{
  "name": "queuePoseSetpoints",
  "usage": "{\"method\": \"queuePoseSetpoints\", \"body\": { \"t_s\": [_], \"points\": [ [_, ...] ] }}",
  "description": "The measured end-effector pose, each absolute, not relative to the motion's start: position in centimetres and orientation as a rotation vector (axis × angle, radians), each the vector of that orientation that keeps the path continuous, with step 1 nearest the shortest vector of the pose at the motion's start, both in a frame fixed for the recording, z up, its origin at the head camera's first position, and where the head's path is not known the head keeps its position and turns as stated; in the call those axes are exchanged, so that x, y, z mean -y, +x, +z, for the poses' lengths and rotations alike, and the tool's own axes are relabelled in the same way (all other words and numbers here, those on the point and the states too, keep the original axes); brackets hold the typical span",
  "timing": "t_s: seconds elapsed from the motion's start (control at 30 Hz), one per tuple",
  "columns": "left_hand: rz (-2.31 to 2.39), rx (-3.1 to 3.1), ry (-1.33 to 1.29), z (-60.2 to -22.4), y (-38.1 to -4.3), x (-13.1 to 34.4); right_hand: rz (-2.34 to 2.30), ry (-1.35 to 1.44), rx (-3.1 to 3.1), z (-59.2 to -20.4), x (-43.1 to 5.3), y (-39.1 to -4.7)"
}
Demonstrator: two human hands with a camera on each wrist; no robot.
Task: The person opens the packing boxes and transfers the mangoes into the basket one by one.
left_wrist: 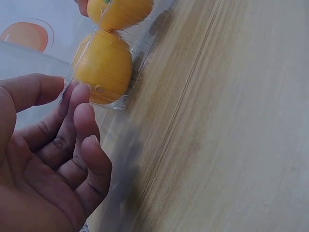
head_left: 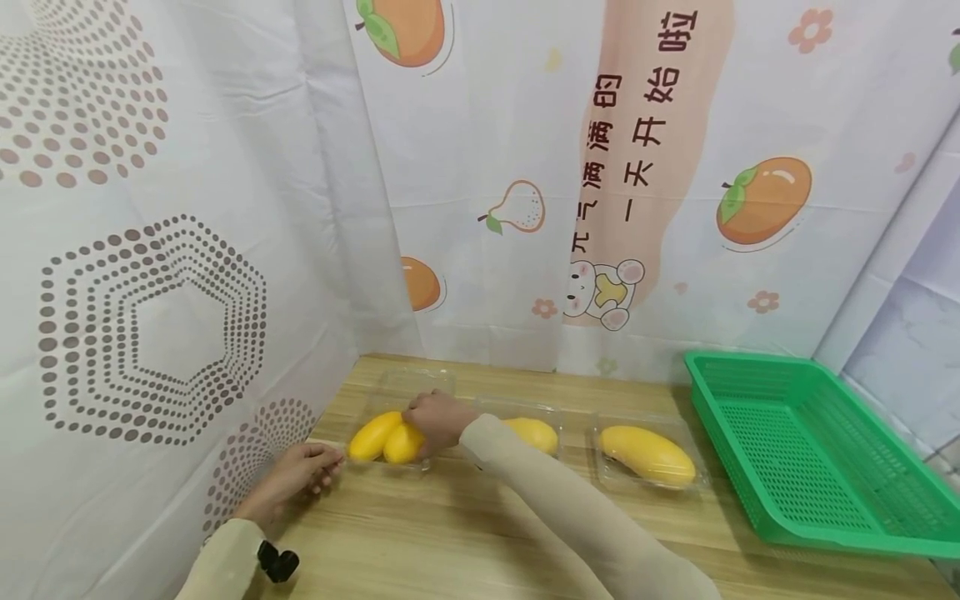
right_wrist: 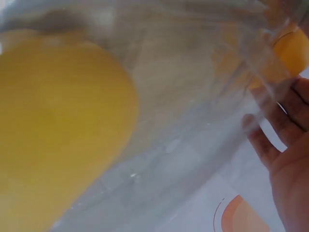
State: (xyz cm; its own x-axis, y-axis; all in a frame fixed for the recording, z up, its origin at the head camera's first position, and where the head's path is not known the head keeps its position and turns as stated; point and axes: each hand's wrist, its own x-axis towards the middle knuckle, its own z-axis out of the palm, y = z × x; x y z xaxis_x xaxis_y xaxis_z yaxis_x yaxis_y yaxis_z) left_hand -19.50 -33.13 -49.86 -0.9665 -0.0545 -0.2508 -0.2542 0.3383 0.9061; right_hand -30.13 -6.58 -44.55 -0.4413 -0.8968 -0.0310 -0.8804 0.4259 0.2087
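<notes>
Two yellow mangoes, a left one (head_left: 375,437) and a right one (head_left: 403,443), lie side by side in a clear plastic box (left_wrist: 121,102) whose clear lid (head_left: 408,383) stands raised behind them. My left hand (head_left: 303,473) pinches the box's left edge between thumb and index finger, the other fingers loosely curled. From above, my right hand (head_left: 442,421) grips the right mango; its fingertips are partly hidden in the head view. In the right wrist view that hand (right_wrist: 294,130) appears behind the blurred clear plastic of a neighbouring box.
Right of my right hand, a second clear box holds a mango (head_left: 534,434), partly behind my forearm. Farther right sits another clear box with a mango (head_left: 648,454). A green plastic basket (head_left: 795,527) stands at the table's right. Printed curtains (head_left: 465,325) hang behind and left.
</notes>
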Motion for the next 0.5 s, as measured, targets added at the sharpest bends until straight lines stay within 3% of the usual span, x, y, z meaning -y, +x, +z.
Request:
{"method": "queuePoseSetpoints", "body": {
  "t_s": [0.5],
  "points": [
    [1.690, -2.453, -0.325, -49.49, -19.27, 32.90, -0.151, 1.638, 2.514, -44.32, 6.20, -30.32]
  ]
}}
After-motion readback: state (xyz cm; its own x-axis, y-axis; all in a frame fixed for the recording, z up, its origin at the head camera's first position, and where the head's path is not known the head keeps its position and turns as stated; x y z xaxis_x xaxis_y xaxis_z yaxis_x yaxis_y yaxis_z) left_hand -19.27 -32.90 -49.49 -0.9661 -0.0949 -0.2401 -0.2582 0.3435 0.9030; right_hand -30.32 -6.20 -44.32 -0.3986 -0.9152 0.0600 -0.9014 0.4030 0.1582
